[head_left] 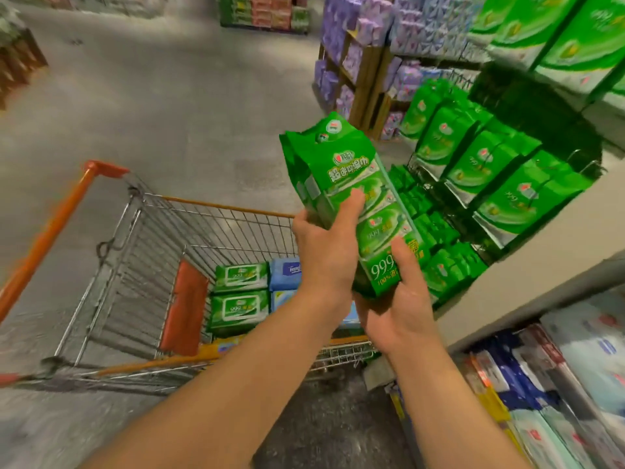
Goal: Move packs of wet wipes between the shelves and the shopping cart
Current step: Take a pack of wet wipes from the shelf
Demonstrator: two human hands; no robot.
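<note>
I hold a tall green multipack of wet wipes upright in the air, between the cart and the shelf. My left hand grips its left side, thumb across the front. My right hand cups its bottom end, thumb on the front. Below and left stands the wire shopping cart with its orange handle. In it lie two green wipe packs and blue packs. To the right, the shelf holds rows of the same green packs.
A grey shelf board juts out at the right, with white and blue packs under it. Purple packs fill the wooden shelving further back. Grey floor stretches beyond the cart, with more displays at the far end.
</note>
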